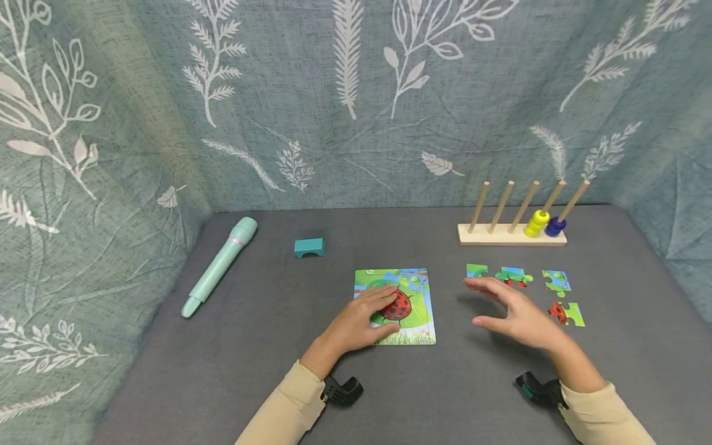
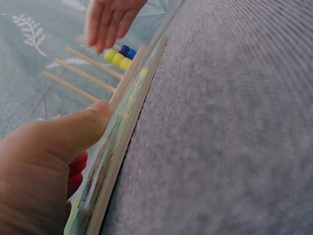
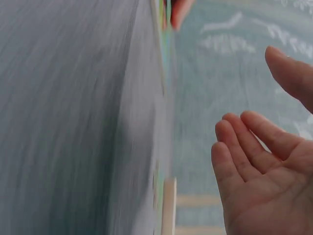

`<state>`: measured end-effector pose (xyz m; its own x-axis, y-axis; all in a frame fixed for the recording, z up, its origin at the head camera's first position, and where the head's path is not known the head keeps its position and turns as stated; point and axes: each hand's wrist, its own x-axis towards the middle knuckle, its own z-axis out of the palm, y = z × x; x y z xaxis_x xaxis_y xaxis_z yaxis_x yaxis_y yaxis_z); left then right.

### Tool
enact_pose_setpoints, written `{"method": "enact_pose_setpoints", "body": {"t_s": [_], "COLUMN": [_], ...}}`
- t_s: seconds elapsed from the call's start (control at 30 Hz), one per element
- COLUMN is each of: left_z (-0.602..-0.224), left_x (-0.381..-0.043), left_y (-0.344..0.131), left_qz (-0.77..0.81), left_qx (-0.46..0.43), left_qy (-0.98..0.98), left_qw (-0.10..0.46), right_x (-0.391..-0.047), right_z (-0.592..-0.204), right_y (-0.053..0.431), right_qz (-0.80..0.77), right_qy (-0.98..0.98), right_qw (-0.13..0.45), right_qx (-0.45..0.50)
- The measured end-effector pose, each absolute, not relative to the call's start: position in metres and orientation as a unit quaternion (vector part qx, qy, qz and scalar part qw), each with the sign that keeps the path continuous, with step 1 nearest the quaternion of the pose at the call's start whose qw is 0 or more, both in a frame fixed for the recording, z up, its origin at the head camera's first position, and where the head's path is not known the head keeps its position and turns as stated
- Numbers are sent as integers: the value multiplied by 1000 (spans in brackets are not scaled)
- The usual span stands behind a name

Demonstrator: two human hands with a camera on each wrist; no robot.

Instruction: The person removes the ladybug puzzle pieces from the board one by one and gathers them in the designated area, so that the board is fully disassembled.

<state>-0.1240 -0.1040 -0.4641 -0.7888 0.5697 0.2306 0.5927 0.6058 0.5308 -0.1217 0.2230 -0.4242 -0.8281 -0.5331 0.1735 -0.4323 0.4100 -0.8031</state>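
Note:
In the head view, a square ladybug puzzle board [image 1: 419, 318] lies on the table. My left hand [image 1: 356, 318] rests on the board's left part, fingers stretched over the picture and covering some of it. In the left wrist view, the thumb of my left hand [image 2: 54, 142] is near the board's edge [image 2: 124, 142]. Right of the board, my right hand [image 1: 520, 315] is held above the table with fingers extended and thumb apart, nothing between them. Beyond it lie several loose puzzle pieces [image 1: 558, 281], one partly hidden by the fingers. The right wrist view shows my right hand's bare palm [image 3: 271, 196].
A wooden peg counter [image 1: 473, 235] with yellow and blue beads stands at the back right. A teal arch block [image 1: 309, 247] sits behind the board to the left. A mint toy microphone [image 1: 219, 266] lies at the far left. A patterned cloth [image 1: 311, 93] hangs behind the table.

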Motion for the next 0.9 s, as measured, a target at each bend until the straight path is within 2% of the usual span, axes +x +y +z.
{"method": "enact_pose_setpoints", "body": {"t_s": [0.57, 0.9], "left_z": [-467, -468], "left_x": [-123, -123], "left_y": [-119, -122], "left_qz": [-282, -264], "left_qx": [-317, -320], "left_qy": [-904, -909], "left_qw": [48, 40], "right_x": [-143, -140], "right_z": [-438, -448], "right_y": [127, 101], "right_qz": [-448, -368], "right_qy": [826, 879], "right_qw": [106, 62], "right_qx": [-325, -299]}}
